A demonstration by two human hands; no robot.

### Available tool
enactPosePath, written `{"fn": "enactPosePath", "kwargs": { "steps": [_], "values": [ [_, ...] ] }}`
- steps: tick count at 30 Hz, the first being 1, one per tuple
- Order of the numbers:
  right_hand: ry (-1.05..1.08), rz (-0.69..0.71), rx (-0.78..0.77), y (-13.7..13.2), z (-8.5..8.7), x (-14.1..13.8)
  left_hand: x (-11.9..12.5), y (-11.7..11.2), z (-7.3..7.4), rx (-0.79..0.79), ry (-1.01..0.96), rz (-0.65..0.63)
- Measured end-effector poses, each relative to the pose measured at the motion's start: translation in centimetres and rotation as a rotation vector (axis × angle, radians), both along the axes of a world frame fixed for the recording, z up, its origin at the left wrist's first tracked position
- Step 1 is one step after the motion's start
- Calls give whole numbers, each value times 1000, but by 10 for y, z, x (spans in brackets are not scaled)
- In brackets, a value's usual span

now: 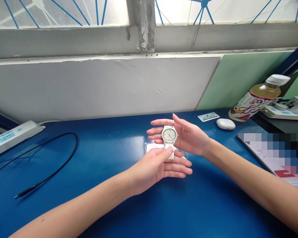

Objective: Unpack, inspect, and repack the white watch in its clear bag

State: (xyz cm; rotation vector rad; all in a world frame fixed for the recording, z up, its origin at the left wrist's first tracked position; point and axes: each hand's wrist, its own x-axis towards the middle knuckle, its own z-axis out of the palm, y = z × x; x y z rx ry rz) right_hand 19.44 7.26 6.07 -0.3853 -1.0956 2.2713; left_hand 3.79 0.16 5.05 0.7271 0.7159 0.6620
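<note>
A white wristwatch [169, 134] with a pale round dial faces up between my two hands. My left hand [159, 165] holds its lower strap, thumb pressed on top and the other fingers stretched out beneath. My right hand [186, 134] is behind and beside the dial, fingers extended and apart, palm turned toward the watch. Whether the right fingers touch the watch's back cannot be made out. Under the hands, partly covered, lies a clear plastic packet [148, 147] with something white in it.
On the blue table [94, 172], a power strip [20, 134] and a black cable [62, 172] lie at left. To the right are a card [208, 117], a white earbud case [225, 124], a drink bottle [254, 99] and a dark-edged flat device [285, 172], partly blurred out.
</note>
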Motion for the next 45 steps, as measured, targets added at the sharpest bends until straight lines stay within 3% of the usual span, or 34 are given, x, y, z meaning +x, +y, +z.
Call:
{"fn": "enactPosePath", "kwargs": {
  "steps": [12,22,34,36,39,42,44,45],
  "values": [
    [0,-45,85,-1,1,0,3,-1,0,-75,-58,24],
    [-29,-191,148,-1,-2,-3,4,-2,1,21,-11,73],
    [-154,-209,247,2,1,0,4,1,0,178,104,121],
    [-193,-246,332,1,5,2,3,3,5,264,155,134],
    [-358,-408,614,-1,13,4,-4,9,12,517,317,132],
    [-498,-617,897,-3,16,5,-17,17,13,1018,689,233],
    [-554,-700,986,-6,14,5,-25,23,8,1365,891,327],
    [-589,-722,995,-8,12,5,-28,25,5,1445,960,341]
  ]
}}
